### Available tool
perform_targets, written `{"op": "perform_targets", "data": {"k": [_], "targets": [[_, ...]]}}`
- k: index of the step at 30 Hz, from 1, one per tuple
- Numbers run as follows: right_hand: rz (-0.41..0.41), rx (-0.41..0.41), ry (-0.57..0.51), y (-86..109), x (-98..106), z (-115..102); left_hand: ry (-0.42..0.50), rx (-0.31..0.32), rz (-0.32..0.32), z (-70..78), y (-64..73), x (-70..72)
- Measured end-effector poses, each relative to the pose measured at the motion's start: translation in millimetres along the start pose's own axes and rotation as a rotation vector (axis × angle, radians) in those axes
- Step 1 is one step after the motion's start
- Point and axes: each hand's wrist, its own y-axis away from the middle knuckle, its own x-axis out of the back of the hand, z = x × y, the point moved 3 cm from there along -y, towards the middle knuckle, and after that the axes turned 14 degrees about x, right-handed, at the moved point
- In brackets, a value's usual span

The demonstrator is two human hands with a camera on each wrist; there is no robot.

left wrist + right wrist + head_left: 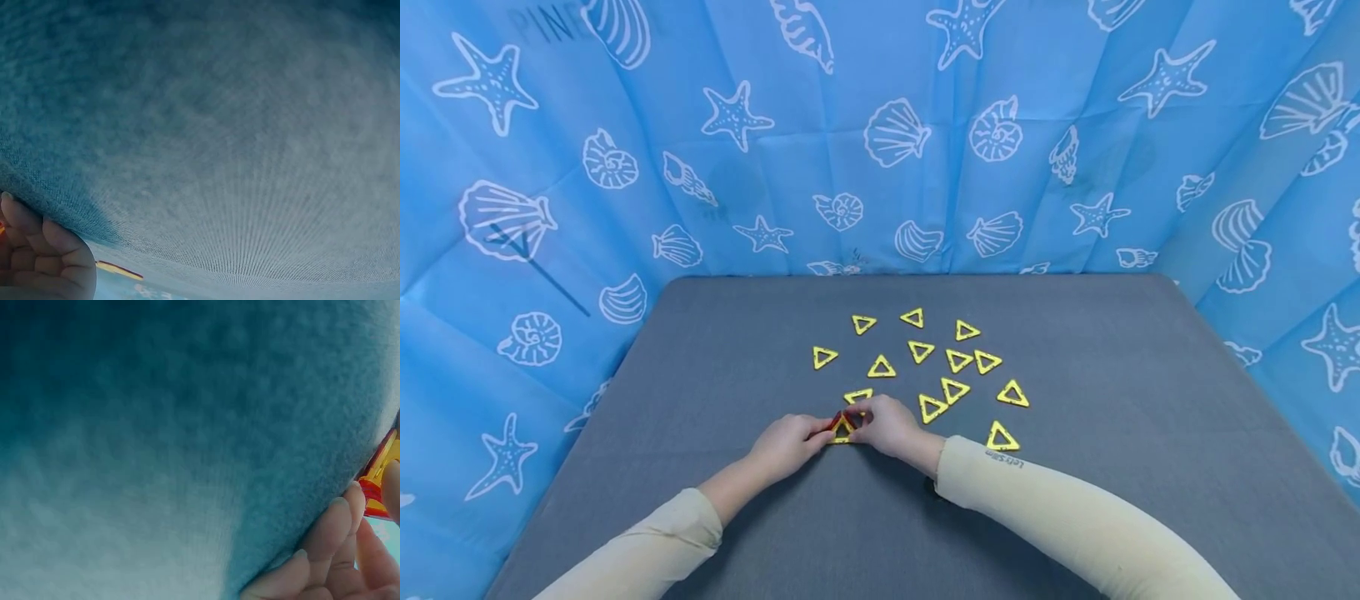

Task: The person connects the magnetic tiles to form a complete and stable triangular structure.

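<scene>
Both hands meet at a small group of triangular magnetic tiles (pixel 840 441) near the middle of the table, yellow in front with red edges rising to a point. My left hand (pixel 788 443) pinches its left side between thumb and fingers. From the right, my right hand (pixel 889 427) grips the opposite side, thumb low and fingers near the top. In the right wrist view, a red-and-yellow tile edge (pixel 373 490) shows between thumb and fingertips. The left wrist view catches the curled fingers of the left hand (pixel 47 253), with the held tiles mostly hidden.
Several flat yellow triangle tiles lie scattered beyond the hands, one (pixel 859 394) just behind them and another (pixel 1002 446) beside the right sleeve. A grey cloth-covered table (pixel 737 333) carries everything. Blue curtains (pixel 850 167) with white shells and starfish stand behind and at the sides.
</scene>
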Motion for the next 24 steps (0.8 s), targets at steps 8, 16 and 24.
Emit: {"op": "perform_targets", "data": {"k": [8, 16, 24], "targets": [[-0.038, -0.023, 0.049, -4.7, -0.1, 0.3, -0.007, -0.009, -0.011, 0.0, -0.6, 1.8], [-0.05, -0.026, 0.033, -5.4, 0.7, 0.3, -0.001, -0.03, -0.002, -0.3, -0.1, 2.4], [-0.068, -0.025, -0.007, -4.8, 1.3, 3.9, -0.024, -0.033, -0.073, -3.0, 0.6, 3.0]]}}
